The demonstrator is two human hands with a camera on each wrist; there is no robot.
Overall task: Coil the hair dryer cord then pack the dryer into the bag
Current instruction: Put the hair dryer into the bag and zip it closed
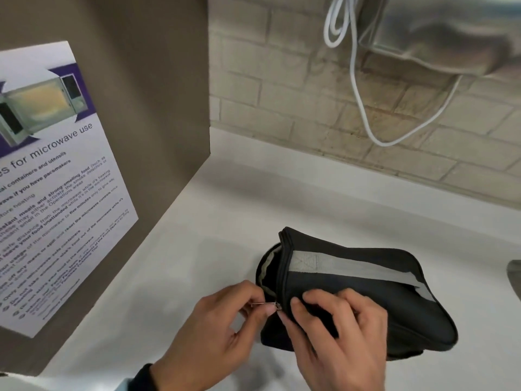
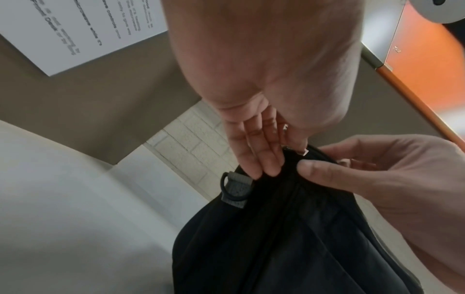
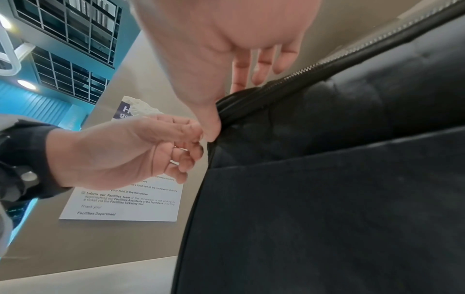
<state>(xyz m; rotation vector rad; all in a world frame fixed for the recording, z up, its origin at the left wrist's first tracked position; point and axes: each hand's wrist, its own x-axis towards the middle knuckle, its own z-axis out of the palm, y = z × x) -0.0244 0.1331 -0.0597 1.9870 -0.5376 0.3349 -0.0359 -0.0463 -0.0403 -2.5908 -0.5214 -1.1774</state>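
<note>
1. Both hands work at the bottom of the head view: the left hand (image 1: 222, 331) pinches the metal zip pull (image 1: 263, 303) at the bag's near corner, and the right hand (image 1: 335, 342) grips the black fabric just beside it, thumb and fingers curled on the cloth
2. White countertop (image 1: 174, 277) carries the black bag (image 1: 366, 300), which lies on its side with a grey strap (image 1: 352, 266) along the top and its left end partly unzipped; the dryer itself cannot be seen
3. Brown panel (image 1: 146, 103) stands on the left, bearing a microwave-use notice (image 1: 50, 176)
4. Pale brick wall (image 1: 282, 80) rises behind the counter
5. White cable (image 1: 363, 88) hangs in a loop before the bricks
</note>
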